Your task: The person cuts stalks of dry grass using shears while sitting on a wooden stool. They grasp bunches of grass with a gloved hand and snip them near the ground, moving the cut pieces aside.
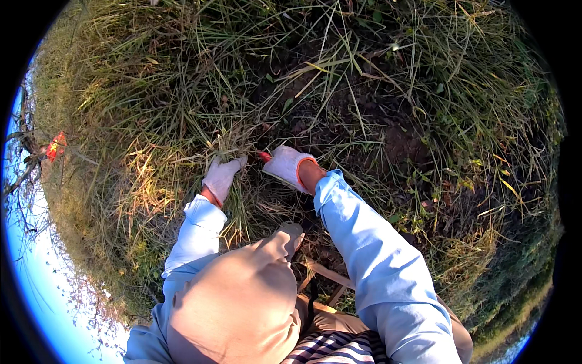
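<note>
White knit gloves cover both hands. My left hand [223, 176] closes around a clump of long grass [232, 148], the blades fanning out past its fingers. Just to its right, my right hand [286, 167] is curled into a fist with its palm side down. A red tool handle [263, 156] pokes out of that fist toward the left hand. The rest of the tool is hidden by the glove and the grass, so its kind cannot be told. Between and below the hands lie flattened dry stalks.
Tangled grass surrounds the hands, with bare dark soil [402, 143] to the right. My bent knee [236, 305] and shoe [291, 232] are close below. A wooden frame [328, 274] stands between my legs. A red object [56, 146] is near bare branches [22, 166] at far left.
</note>
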### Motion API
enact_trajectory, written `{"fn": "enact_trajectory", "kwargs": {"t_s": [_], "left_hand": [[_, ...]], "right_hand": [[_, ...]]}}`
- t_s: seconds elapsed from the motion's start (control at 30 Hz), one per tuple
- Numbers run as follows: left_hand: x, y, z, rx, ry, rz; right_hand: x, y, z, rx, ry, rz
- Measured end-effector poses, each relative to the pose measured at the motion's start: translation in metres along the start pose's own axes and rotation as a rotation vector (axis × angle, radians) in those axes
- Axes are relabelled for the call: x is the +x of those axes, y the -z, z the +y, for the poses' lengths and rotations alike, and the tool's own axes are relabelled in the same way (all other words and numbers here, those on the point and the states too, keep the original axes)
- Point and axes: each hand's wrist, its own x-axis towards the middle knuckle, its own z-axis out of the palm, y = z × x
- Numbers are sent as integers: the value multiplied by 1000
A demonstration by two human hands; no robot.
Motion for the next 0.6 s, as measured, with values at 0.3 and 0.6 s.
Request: {"fn": "enact_trajectory", "kwargs": {"t_s": [0.3, 0.6], "left_hand": [[-12, 7, -11, 22, 49, 250], [11, 1, -36, 140, 67, 30]], "right_hand": [[-97, 53, -5, 160, -313, -80], [-82, 16, 33, -419, 0, -257]]}}
